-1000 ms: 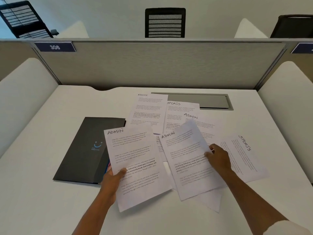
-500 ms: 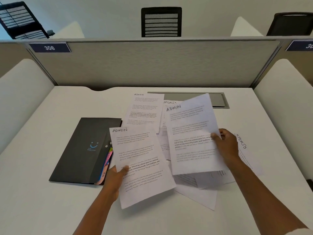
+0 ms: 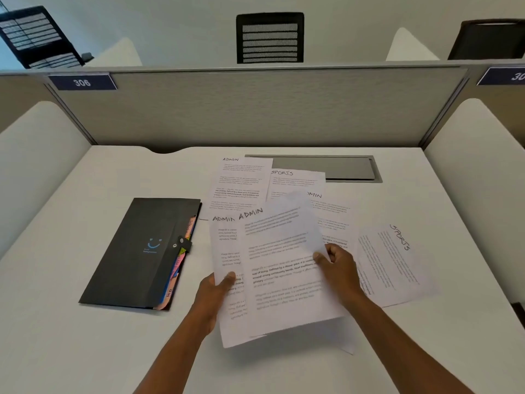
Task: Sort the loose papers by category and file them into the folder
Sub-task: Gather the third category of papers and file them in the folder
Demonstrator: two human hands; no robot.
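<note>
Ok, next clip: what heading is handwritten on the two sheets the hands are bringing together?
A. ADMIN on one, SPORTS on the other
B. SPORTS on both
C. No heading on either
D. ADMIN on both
D. The sheet in the left hand reads ADMIN, and the sheet in the right hand laid over it also reads ADMIN; the SPORTS sheets lie flat on the desk.

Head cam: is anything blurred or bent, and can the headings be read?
Head view: the top sheet in the right hand is motion-smeared at its upper corner; handwritten headings read clearly, body print does not; wide-angle lens bows the divider; soft light, no glare.
</note>
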